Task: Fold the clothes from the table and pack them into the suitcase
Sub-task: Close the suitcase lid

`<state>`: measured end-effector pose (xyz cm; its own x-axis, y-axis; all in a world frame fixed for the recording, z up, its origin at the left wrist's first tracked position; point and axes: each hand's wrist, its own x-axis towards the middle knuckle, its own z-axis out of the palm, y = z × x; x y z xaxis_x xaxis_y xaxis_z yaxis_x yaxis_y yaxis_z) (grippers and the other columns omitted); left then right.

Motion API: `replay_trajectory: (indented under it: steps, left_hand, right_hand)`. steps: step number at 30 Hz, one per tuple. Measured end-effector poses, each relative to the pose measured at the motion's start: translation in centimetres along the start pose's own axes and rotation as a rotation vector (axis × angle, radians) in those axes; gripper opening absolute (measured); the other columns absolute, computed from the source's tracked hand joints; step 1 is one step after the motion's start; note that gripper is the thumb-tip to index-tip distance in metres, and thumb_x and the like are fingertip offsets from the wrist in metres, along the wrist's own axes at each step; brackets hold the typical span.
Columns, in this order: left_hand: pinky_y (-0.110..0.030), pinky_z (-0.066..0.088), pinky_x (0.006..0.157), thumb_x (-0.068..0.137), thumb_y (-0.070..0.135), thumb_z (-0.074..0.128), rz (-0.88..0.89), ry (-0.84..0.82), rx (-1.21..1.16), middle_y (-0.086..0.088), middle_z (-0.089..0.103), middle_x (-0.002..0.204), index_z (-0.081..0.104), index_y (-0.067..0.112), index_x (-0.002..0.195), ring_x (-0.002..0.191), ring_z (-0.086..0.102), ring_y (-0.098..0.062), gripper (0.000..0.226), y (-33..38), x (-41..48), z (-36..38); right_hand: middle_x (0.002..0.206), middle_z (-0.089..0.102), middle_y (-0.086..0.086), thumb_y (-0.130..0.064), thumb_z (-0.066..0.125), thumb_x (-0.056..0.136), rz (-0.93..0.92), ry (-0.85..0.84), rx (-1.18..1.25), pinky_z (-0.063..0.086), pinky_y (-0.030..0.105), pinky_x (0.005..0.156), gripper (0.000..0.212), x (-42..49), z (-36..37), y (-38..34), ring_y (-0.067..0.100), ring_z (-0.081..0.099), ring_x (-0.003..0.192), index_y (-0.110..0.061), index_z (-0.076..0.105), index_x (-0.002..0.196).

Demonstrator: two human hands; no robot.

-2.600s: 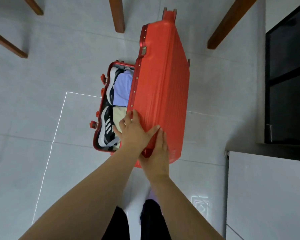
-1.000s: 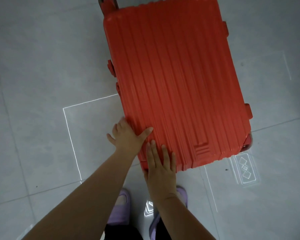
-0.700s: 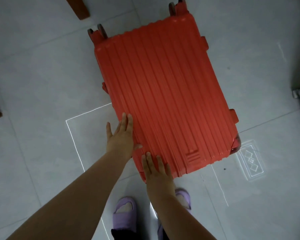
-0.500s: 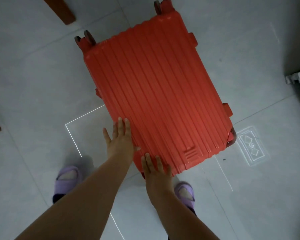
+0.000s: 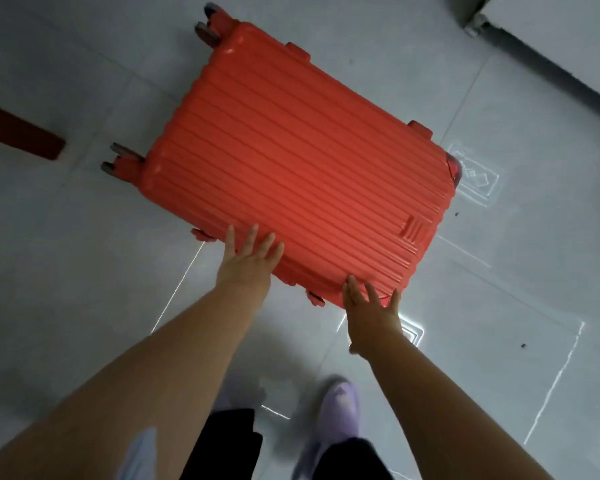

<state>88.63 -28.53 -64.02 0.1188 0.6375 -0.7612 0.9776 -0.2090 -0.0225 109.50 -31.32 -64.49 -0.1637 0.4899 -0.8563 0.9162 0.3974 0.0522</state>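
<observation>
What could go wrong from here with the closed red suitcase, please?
The left hand and right hand lie flat on the near edge of the red suitcase, without a grip, so lifting could slip. Whether it is latched is unclear; it might spring open.

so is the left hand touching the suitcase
Touching. The head view shows the left hand with straight fingers laid flat over the near edge of the red suitcase, no gap visible.

free: floor [image 5: 66, 271] left and right of suitcase [image 5: 291, 161] | obstacle: wooden leg [image 5: 25, 136] left, near wheels [image 5: 120, 148]
</observation>
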Motion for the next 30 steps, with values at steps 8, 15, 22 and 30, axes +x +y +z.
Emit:
replay_trajectory:
  steps: [8, 15, 22, 30]
  left_hand:
    - [-0.057, -0.015, 0.108, 0.089, 0.002, 0.041, 0.074, 0.202, 0.083, 0.007, -0.026, 0.154, -0.028, 0.031, 0.142, 0.144, -0.017, -0.026, 0.091, -1.4, 0.8, 4.2]
    - [-0.047, 0.020, 0.105, 0.039, 0.010, 0.087, 0.318, 0.701, 0.218, 0.009, 0.000, 0.158, 0.006, 0.025, 0.150, 0.133, 0.030, -0.027, 0.139, -5.7, 4.5, 9.9]
    - [-0.051, -0.008, 0.114, 0.014, 0.050, 0.091, 0.360, 0.795, 0.378, -0.004, -0.012, 0.157, -0.004, 0.021, 0.150, 0.144, -0.011, -0.026, 0.169, -11.9, 8.0, 10.8]
    - [-0.044, -0.004, 0.115, 0.038, 0.023, 0.093, 0.523, 0.949, 0.464, -0.003, -0.010, 0.158, -0.001, 0.024, 0.151, 0.141, 0.017, -0.031, 0.147, -14.0, 9.9, 9.9]
  right_hand:
    - [0.158, -0.013, 0.005, -0.059, 0.074, 0.066, 0.021, 0.297, 0.079, 0.007, 0.057, 0.113, 0.131, -0.1, 5.0, -0.9, 0.034, 0.004, 0.146, -0.012, -0.016, 0.148]
    - [0.154, 0.018, 0.017, -0.054, 0.091, 0.029, 0.284, 0.730, 0.251, 0.012, 0.058, 0.112, 0.161, 4.9, 10.8, -5.6, 0.046, 0.016, 0.139, -0.002, -0.003, 0.149]
    - [0.152, 0.018, 0.011, -0.061, 0.073, 0.061, 0.413, 1.201, 0.310, 0.011, 0.060, 0.109, 0.114, 10.3, 12.7, -6.2, 0.045, 0.021, 0.134, -0.006, 0.014, 0.142]
    - [0.143, 0.030, 0.013, -0.062, 0.054, 0.071, 0.485, 1.380, 0.301, 0.009, 0.057, 0.110, 0.097, 11.3, 12.8, -6.6, 0.042, 0.016, 0.136, -0.008, 0.013, 0.140]
